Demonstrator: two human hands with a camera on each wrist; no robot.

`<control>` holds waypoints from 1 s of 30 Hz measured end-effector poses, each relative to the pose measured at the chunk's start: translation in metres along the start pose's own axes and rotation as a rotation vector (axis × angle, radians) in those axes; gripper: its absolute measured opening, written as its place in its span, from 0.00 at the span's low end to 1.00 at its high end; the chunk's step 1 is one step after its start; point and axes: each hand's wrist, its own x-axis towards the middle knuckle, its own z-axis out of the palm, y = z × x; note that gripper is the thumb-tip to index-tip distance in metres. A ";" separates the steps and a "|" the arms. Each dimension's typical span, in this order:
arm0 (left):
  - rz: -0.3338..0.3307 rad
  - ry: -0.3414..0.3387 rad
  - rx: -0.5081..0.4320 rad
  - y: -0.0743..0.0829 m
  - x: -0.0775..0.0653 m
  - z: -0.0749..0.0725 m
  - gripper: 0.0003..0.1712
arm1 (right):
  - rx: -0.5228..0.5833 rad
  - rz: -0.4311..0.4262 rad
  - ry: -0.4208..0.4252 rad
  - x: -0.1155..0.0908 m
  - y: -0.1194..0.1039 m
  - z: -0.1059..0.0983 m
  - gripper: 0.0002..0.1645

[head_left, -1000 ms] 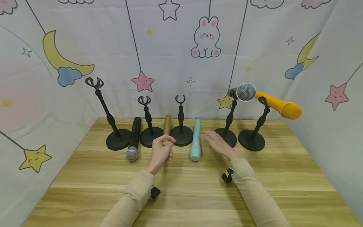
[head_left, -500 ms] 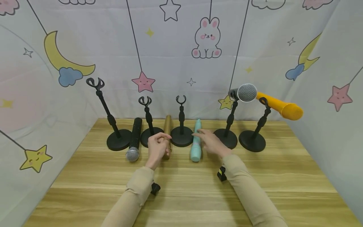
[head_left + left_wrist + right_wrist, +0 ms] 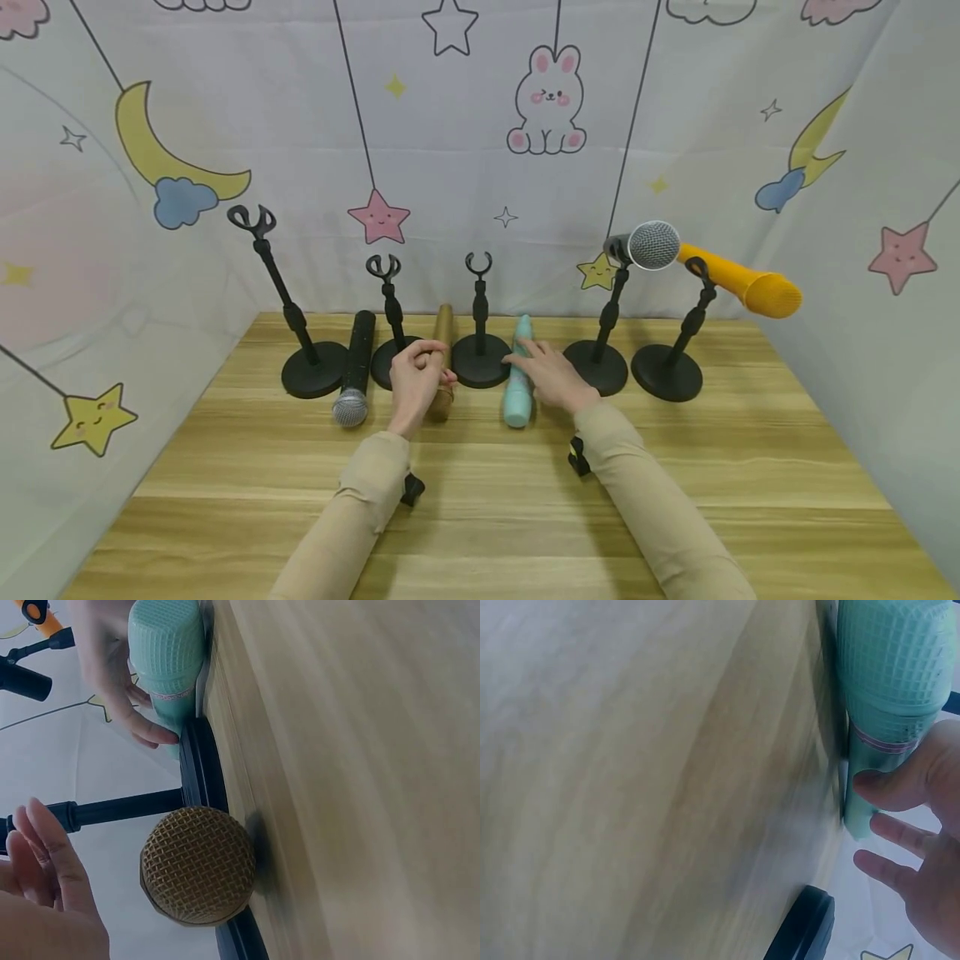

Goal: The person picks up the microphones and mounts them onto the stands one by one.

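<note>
In the head view my left hand [image 3: 417, 379] hovers beside the gold microphone [image 3: 442, 404], its fingers loosely bent. The left wrist view shows the gold mesh head [image 3: 199, 866] close up, with the left hand [image 3: 52, 892] apart from it. My right hand [image 3: 551, 377] reaches over the turquoise microphone [image 3: 517, 404], which lies on the table. Its thumb [image 3: 892, 787] overlaps the handle in the right wrist view, while the other fingers are spread and not curled round it. Whether the thumb touches is unclear.
Black stands [image 3: 480, 358] line the table's back. A black microphone [image 3: 356, 367] lies at the left. At the right, a silver-headed microphone [image 3: 652, 245] and an orange microphone [image 3: 742, 279] sit in stands. A patterned cloth [image 3: 450, 125] hangs behind.
My right hand has moved left, from beside the turquoise microphone to over it. My left hand has shifted slightly left, uncovering more of the gold microphone. The microphones have not moved.
</note>
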 end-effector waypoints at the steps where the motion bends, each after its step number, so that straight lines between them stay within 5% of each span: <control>1: -0.003 -0.009 -0.009 -0.001 0.000 0.000 0.09 | 0.005 0.006 0.001 0.000 0.000 0.000 0.38; 11: -0.040 -0.047 -0.029 -0.004 -0.003 0.002 0.09 | 0.083 0.030 0.006 0.001 -0.001 0.001 0.31; 20: -0.099 -0.071 0.001 0.008 -0.010 0.000 0.10 | 0.127 0.055 -0.003 0.002 0.000 0.003 0.32; 30: -0.074 -0.059 -0.029 -0.005 -0.007 0.001 0.10 | 0.260 0.025 0.102 0.001 0.004 0.007 0.29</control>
